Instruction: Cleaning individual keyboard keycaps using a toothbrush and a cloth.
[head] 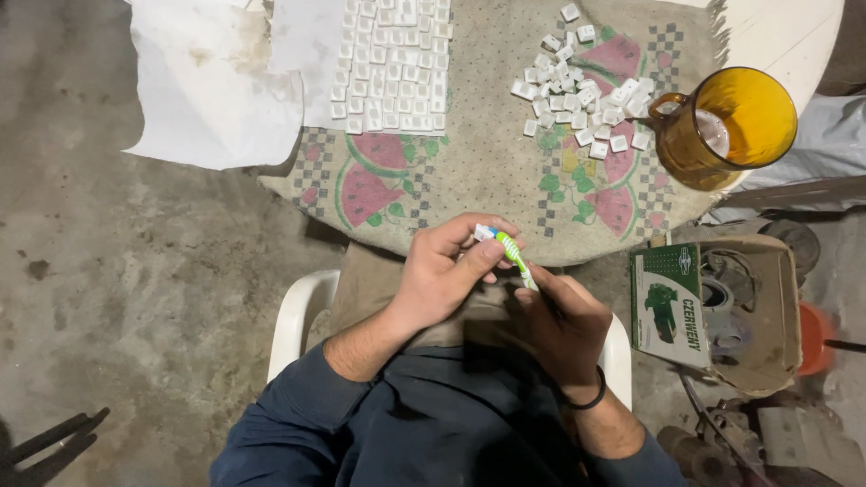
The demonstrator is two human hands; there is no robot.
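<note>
— Head view, hands first?

— Left hand (444, 271), fingers clamped on a small white key cap (484, 233), keeps it above the lap, clear of the counter (487, 194). Right hand (561, 320), fingers closed round a green toothbrush (515, 257), lays the bristle end against the cap, apparently for scrubbing.

— The rest?

— Loose caps (582, 95) heaped beside an amber mug (726, 126); others set in rows (392, 63) on white paper (212, 86), seemingly sorted apart.
</note>
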